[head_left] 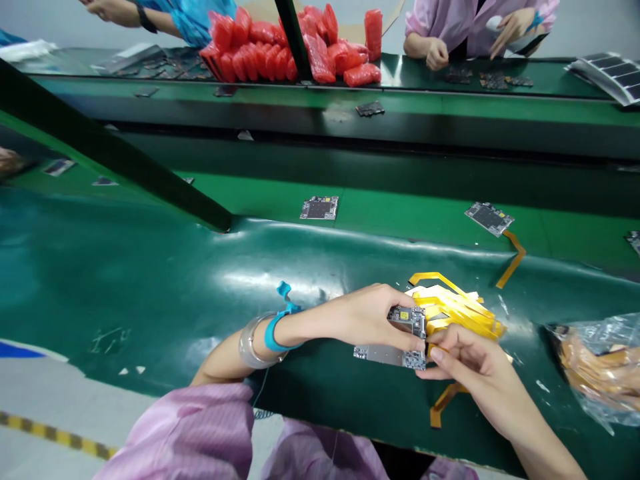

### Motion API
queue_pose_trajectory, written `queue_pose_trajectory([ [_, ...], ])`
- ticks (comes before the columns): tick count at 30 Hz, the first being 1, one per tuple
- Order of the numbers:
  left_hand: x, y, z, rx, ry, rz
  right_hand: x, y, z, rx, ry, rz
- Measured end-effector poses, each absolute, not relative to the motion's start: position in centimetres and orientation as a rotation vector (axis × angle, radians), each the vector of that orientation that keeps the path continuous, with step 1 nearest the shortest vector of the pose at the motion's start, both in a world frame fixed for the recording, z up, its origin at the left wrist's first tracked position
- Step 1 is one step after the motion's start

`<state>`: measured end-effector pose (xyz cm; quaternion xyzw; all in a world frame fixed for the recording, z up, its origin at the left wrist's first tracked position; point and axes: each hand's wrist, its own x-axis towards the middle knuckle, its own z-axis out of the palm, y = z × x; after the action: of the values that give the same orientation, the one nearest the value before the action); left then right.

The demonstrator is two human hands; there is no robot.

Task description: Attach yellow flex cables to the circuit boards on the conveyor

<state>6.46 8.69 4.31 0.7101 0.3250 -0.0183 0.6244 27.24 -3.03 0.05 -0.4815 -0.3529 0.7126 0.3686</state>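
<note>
My left hand (367, 315) grips a small grey circuit board (395, 340) just above the green mat, fingers wrapped over its top edge. A blue wrist strap (276, 327) and a clear bangle sit on that wrist. My right hand (473, 367) pinches the board's right corner, where a yellow flex cable (443, 403) hangs down onto the mat. Right behind both hands lies a loose pile of yellow flex cables (460, 310).
A clear bag of orange-yellow cables (600, 370) lies at the right. On the green conveyor belt (400, 213) sit a bare board (319, 208) and a board with a cable (489, 219). Red packets (280, 50) and two other people's hands are across the line.
</note>
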Motion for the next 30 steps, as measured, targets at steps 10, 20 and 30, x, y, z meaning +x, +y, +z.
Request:
queue_pose_trajectory([
  [10,6.39,8.56,4.4,1.618,0.742,-0.031,27.26,-3.02,-0.01,-1.246,-0.852,1.839],
  [20,6.47,8.64,4.75,1.633,0.743,-0.05,27.26,-2.95,0.43,-1.255,-0.909,1.873],
  [30,6.76,8.29,4.63,1.665,0.711,-0.067,27.25,-2.8,0.63,-1.25,-0.906,1.978],
])
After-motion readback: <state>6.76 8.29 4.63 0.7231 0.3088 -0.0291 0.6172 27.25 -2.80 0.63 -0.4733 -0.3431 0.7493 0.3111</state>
